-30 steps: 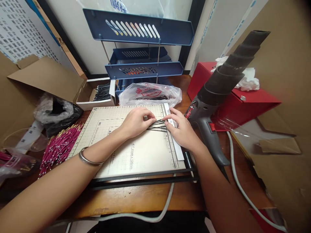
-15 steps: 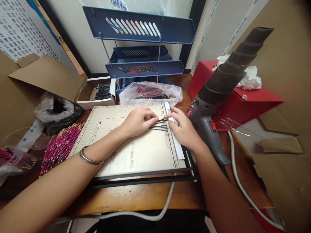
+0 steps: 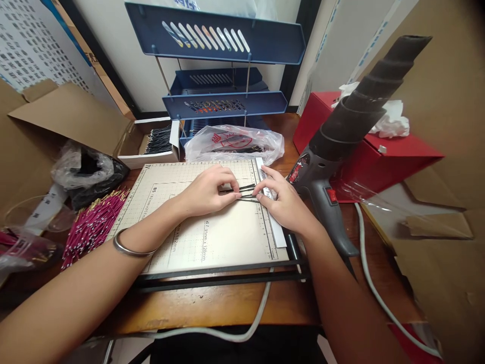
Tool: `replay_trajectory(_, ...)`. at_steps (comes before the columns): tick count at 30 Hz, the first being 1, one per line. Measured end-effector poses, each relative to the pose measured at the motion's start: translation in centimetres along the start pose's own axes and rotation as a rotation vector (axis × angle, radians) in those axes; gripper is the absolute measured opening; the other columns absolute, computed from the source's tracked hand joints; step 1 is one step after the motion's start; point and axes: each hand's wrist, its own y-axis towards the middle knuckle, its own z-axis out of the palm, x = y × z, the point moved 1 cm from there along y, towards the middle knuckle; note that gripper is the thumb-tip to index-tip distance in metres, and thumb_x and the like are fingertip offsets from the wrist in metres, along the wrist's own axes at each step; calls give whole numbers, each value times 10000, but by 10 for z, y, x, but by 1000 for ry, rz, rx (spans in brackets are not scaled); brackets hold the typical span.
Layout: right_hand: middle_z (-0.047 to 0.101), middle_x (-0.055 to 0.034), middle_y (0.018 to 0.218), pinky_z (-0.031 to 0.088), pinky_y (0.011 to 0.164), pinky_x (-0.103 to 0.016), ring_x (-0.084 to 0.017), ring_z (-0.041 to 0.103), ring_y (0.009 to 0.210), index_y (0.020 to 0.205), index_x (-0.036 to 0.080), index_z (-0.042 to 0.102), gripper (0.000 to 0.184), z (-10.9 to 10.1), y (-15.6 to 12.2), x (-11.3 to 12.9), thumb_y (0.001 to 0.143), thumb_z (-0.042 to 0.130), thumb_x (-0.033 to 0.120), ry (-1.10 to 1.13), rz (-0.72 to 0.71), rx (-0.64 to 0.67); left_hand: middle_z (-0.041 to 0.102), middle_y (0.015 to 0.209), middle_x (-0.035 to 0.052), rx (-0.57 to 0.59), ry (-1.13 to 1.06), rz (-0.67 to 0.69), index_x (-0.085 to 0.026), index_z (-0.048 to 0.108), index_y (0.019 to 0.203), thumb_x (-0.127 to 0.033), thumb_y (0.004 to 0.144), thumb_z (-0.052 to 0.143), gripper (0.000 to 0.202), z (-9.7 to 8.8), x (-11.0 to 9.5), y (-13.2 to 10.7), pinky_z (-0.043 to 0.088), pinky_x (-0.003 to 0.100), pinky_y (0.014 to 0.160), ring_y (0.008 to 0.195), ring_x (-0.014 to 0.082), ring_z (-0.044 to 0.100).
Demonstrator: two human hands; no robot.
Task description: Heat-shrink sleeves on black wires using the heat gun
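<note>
Several thin black cords (image 3: pixel 247 195) lie side by side across a cream paper trimmer (image 3: pixel 231 237) printed with a grid and size marks. My left hand (image 3: pixel 212 191) pinches them between thumb and fingers, and their left parts are hidden under it. On the other side, my right hand (image 3: pixel 279 199) has its thumb and forefinger closed at the cords' right ends. Its palm rests over the white strip (image 3: pixel 278 235) along the trimmer's right edge. A black bar (image 3: pixel 227 280) runs along the trimmer's near side.
Magenta cords with metal tips (image 3: pixel 94 222) are piled at left. Behind stand a white box of black cords (image 3: pixel 149 157), a plastic bag (image 3: pixel 235 144) and a blue rack (image 3: pixel 223 38). A heat gun (image 3: pixel 329 167) and a red box (image 3: pixel 397 164) are at right; a grey cable (image 3: pixel 366 273) hangs nearby.
My left hand has shifted a little to the left with the cords, drawing their ends back from the white strip. My right fingertips have moved left and closed on the ends.
</note>
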Motion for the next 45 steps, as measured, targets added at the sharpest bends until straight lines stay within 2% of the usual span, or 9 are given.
replay_trajectory(6, 458, -158, 1760, 307, 1364, -638, -344, 437, 1660, 903, 221, 747, 127, 0, 1, -1, 892, 638, 155, -19, 0, -7, 774, 940, 46, 26, -14, 31, -211, 778, 854, -294, 936, 741, 122, 2, -1, 0, 476, 376, 903, 918, 225, 658)
replay_trajectory(9, 481, -199, 1736, 292, 1368, -645, -348, 443, 1657, 993, 218, 731, 112, 2, 2, -2, 919, 648, 218, -15, -2, -30, 775, 952, 47, 37, -12, 29, -208, 780, 869, -292, 941, 738, 119, 2, -1, 0, 477, 375, 914, 934, 227, 660)
replay_trajectory(12, 484, -221, 1727, 292, 1371, -644, -360, 411, 1673, 1183, 217, 703, 289, 5, 2, -4, 907, 708, 303, 8, -24, -29, 768, 930, 51, 29, -10, 31, -200, 781, 876, -295, 956, 722, 137, 3, -1, 0, 474, 371, 899, 923, 229, 656)
replay_trajectory(18, 447, -189, 1752, 276, 1392, -612, -339, 394, 1683, 1339, 225, 644, 466, 5, 3, -9, 875, 628, 196, 26, -7, -24, 771, 949, 60, 31, 5, 17, -199, 785, 892, -313, 977, 716, 158, 5, 0, 0, 474, 374, 899, 937, 237, 659)
replay_trajectory(25, 460, -209, 1729, 286, 1389, -615, -354, 386, 1680, 1365, 217, 620, 481, 8, 3, -10, 898, 663, 323, 45, -10, -53, 768, 956, 57, 25, 7, 33, -200, 785, 901, -299, 985, 724, 143, 5, 2, 0, 478, 367, 904, 939, 232, 668)
replay_trajectory(32, 538, -197, 1659, 356, 1364, -590, -348, 473, 1617, 1369, 208, 610, 513, 12, 6, -14, 861, 633, 279, 33, -4, -98, 769, 974, 61, -8, -16, 45, -196, 784, 924, -308, 994, 705, 154, 6, -1, 1, 486, 364, 886, 939, 228, 677)
replay_trajectory(36, 607, -174, 1571, 410, 1323, -607, -356, 542, 1537, 1338, 234, 606, 484, 13, 8, -15, 876, 663, 365, 59, -31, -126, 776, 981, 65, -58, 11, -19, -187, 789, 950, -284, 992, 671, 158, 6, -1, 2, 489, 377, 886, 937, 228, 677)
replay_trajectory(40, 619, -176, 1541, 457, 1279, -595, -356, 575, 1483, 1337, 216, 607, 510, 14, 10, -15, 837, 646, 312, 75, -20, -133, 795, 986, 59, -55, 6, -104, -199, 820, 977, -296, 967, 704, 151, 9, 2, 4, 497, 385, 894, 926, 227, 682)
replay_trajectory(45, 638, -136, 1534, 444, 1279, -596, -343, 580, 1472, 1290, 247, 630, 462, 14, 11, -16, 830, 601, 288, 138, 27, -140, 817, 962, 40, -60, -48, -214, -213, 849, 991, -298, 946, 745, 142, 14, 3, 10, 499, 366, 856, 874, 211, 677)
